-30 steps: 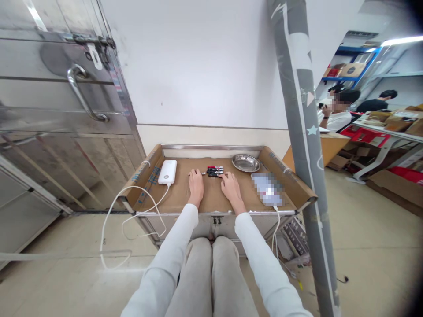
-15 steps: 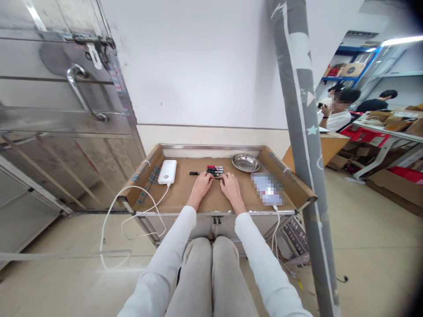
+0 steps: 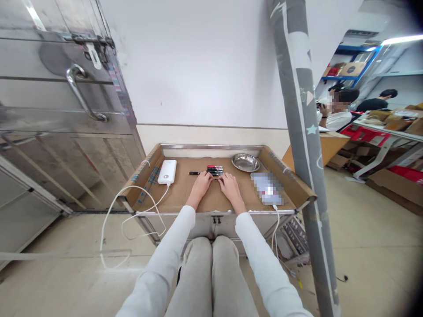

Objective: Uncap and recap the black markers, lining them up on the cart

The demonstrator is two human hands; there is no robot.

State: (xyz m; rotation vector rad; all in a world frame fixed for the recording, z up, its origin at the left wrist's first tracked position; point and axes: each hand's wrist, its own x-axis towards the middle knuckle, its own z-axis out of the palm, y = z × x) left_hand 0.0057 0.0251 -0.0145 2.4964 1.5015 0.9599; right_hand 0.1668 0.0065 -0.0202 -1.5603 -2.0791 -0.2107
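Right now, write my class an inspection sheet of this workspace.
Surface: brown cardboard on metal cabinet.
Pens: red pen behind black pens in a row; loose black pen left.
Clutter: white power bank left; steel bowl and pixelated device right.
Hands: left hand and right hand at a slim dark item, grips unclear.
Cables: left cable and right cable, both white, hang over cabinet edges.
Surroundings: metal door left; wrapped pole and people right.
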